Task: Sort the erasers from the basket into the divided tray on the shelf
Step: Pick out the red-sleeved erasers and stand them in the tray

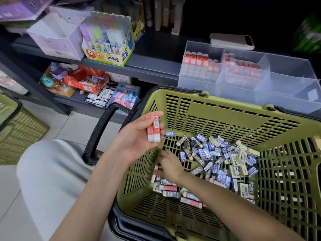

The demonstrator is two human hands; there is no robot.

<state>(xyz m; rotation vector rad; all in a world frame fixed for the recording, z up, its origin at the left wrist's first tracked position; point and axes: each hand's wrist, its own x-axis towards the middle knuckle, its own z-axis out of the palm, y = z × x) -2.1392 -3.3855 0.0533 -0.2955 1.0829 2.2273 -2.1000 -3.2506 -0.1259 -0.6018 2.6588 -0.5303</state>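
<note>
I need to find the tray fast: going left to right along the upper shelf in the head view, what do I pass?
First the pale lavender box → glue-stick display box → yellow carton → clear divided tray.

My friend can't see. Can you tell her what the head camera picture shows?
A left hand holds two red-and-white erasers over a green basket while the right hand reaches into its pile of blue and black erasers. Behind, a clear divided tray holds more red ones.
</note>
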